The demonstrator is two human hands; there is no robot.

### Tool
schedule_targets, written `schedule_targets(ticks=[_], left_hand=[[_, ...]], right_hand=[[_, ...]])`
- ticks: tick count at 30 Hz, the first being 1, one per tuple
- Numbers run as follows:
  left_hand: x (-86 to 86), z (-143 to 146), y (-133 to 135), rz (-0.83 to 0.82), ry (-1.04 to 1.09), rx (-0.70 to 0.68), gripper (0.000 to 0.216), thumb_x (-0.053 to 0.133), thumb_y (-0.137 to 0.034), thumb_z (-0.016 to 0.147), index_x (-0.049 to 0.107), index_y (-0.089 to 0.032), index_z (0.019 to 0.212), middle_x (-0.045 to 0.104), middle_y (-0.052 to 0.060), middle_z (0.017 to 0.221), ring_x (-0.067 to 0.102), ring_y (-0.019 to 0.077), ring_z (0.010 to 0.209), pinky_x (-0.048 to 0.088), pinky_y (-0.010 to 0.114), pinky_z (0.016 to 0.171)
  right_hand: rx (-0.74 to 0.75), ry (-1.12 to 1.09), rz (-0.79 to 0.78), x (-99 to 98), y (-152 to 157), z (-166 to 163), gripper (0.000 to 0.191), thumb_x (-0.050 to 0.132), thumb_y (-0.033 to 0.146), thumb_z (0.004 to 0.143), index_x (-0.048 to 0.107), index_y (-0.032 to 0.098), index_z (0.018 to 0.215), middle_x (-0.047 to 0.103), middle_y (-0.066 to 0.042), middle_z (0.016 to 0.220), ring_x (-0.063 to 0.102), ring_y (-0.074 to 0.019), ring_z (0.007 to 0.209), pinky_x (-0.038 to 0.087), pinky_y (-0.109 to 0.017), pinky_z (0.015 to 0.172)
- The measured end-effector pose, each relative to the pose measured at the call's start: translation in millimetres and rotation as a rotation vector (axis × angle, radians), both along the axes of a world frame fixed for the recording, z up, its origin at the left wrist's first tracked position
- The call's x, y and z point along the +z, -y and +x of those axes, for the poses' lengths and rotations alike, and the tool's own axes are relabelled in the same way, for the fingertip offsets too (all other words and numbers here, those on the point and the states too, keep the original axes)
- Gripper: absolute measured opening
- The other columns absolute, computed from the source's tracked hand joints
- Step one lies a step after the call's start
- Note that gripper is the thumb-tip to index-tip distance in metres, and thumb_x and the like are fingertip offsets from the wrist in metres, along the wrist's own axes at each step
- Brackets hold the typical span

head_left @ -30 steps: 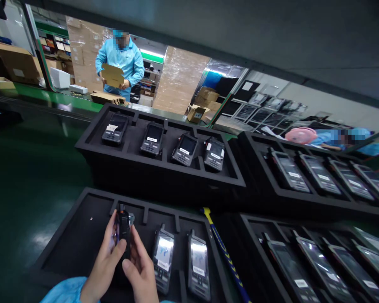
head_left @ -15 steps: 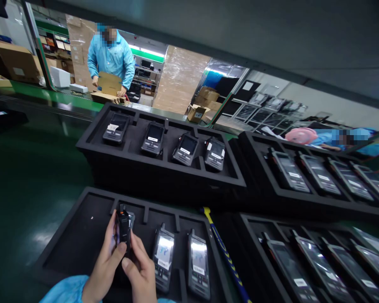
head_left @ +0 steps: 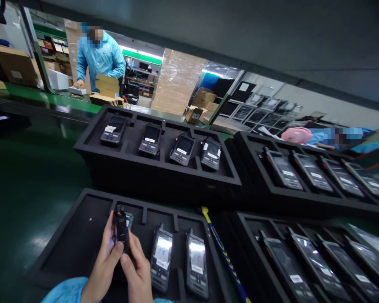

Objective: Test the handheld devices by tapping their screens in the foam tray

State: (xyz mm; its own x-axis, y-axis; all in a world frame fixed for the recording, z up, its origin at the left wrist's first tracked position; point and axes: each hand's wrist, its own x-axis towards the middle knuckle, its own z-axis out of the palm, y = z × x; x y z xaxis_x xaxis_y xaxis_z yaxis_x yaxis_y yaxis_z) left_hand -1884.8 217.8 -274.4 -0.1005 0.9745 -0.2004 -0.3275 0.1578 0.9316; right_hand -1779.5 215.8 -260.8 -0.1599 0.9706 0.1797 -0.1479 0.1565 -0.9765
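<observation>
Both hands hold a black handheld radio (head_left: 121, 227) on edge above the near foam tray (head_left: 82, 235), its narrow side with an orange mark facing up. My left hand (head_left: 102, 263) wraps its left side, thumb resting on the narrow side. My right hand (head_left: 138, 267) closes on the lower right side. Behind the held radio, part of another device's screen (head_left: 129, 219) shows. To the right of my hands, a radio with a lit-looking screen (head_left: 162, 256) and another radio (head_left: 197, 265) lie in their tray slots.
A raised foam tray (head_left: 158, 168) bearing several radios stands behind. More loaded trays (head_left: 303, 195) are at right. A blue-and-yellow strap (head_left: 222, 248) lies between the near trays. Across the bench, a co-worker in blue (head_left: 101, 59) stands by an opened carton (head_left: 107, 85).
My hands keep the radio in nearly the same pose, and the view shifts slightly. The co-worker has leaned left, one hand moving from the carton to a small white box.
</observation>
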Motion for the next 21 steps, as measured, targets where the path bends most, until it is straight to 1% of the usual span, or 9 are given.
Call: schedule_targets(ticks=[2,5,9,11,14,17,19,21], left_hand=[[1.3,0.3,0.1,-0.003,0.023,0.022,0.089,0.060,-0.059,0.082,0.013,-0.031,0.152,0.020,0.000,0.161,0.016,0.0215,0.148,0.010,0.037,0.124],[2.9,0.4,-0.5,-0.017,0.056,0.017,0.086,0.059,-0.058,0.083,0.014,-0.031,0.151,0.019,-0.001,0.161,0.015,0.0222,0.149,0.009,0.038,0.124],[2.2,0.1,-1.4,0.012,0.054,0.011,0.083,0.057,-0.056,0.085,0.015,-0.030,0.151,0.018,-0.001,0.162,0.013,0.0211,0.149,0.007,0.035,0.124],[0.1,-0.8,-1.2,0.012,0.055,0.018,0.080,0.056,-0.055,0.086,0.016,-0.030,0.151,0.016,-0.002,0.162,0.010,0.0196,0.149,0.006,0.032,0.124],[-3.6,-2.9,-1.0,0.000,0.111,-0.012,0.081,0.056,-0.054,0.086,0.013,-0.031,0.151,0.018,-0.003,0.162,0.015,0.0189,0.148,0.014,0.031,0.123],[-4.5,-4.3,-1.6,0.061,0.195,-0.127,0.098,0.062,-0.054,0.081,-0.002,-0.030,0.152,0.024,0.002,0.160,0.024,0.0220,0.146,0.024,0.033,0.121],[-2.6,-4.4,-2.0,0.095,0.188,-0.173,0.107,0.066,-0.052,0.079,-0.008,-0.028,0.152,0.021,0.005,0.161,0.024,0.0235,0.146,0.026,0.033,0.120],[0.6,-4.2,-2.2,0.090,0.146,-0.178,0.110,0.069,-0.050,0.077,-0.009,-0.025,0.151,0.017,0.007,0.162,0.023,0.0244,0.146,0.027,0.033,0.120]], right_hand=[[-0.009,0.009,-0.002,-1.7,1.2,-1.7,0.046,0.054,0.051,0.092,0.056,0.033,0.134,0.058,-0.004,0.135,0.051,-0.0213,0.129,0.041,-0.031,0.110],[-0.011,0.010,-0.041,-6.1,1.8,-1.8,0.048,0.054,0.052,0.091,0.055,0.031,0.135,0.057,-0.004,0.134,0.050,-0.0213,0.129,0.040,-0.030,0.110],[0.027,-0.083,-0.179,-11.2,1.8,1.4,0.054,0.050,0.060,0.090,0.055,0.031,0.135,0.050,-0.001,0.144,0.040,-0.0241,0.138,0.030,-0.033,0.117],[0.043,-0.126,-0.202,-12.1,2.5,2.1,0.057,0.050,0.063,0.088,0.054,0.032,0.135,0.046,0.001,0.148,0.034,-0.0248,0.142,0.025,-0.034,0.119],[0.015,-0.154,-0.179,-13.4,4.0,1.4,0.060,0.057,0.064,0.083,0.054,0.032,0.134,0.048,0.001,0.147,0.035,-0.0267,0.141,0.025,-0.036,0.119],[0.015,-0.184,-0.152,-18.3,4.2,1.7,0.061,0.060,0.062,0.082,0.054,0.032,0.134,0.047,0.001,0.147,0.035,-0.0271,0.141,0.025,-0.038,0.119],[0.048,-0.198,-0.122,-22.9,3.6,3.0,0.060,0.059,0.059,0.084,0.052,0.032,0.137,0.044,0.001,0.150,0.033,-0.0263,0.142,0.025,-0.039,0.119],[0.088,-0.196,-0.088,-26.4,3.0,3.8,0.060,0.059,0.057,0.086,0.049,0.033,0.139,0.041,0.000,0.152,0.033,-0.0257,0.142,0.027,-0.038,0.118]])
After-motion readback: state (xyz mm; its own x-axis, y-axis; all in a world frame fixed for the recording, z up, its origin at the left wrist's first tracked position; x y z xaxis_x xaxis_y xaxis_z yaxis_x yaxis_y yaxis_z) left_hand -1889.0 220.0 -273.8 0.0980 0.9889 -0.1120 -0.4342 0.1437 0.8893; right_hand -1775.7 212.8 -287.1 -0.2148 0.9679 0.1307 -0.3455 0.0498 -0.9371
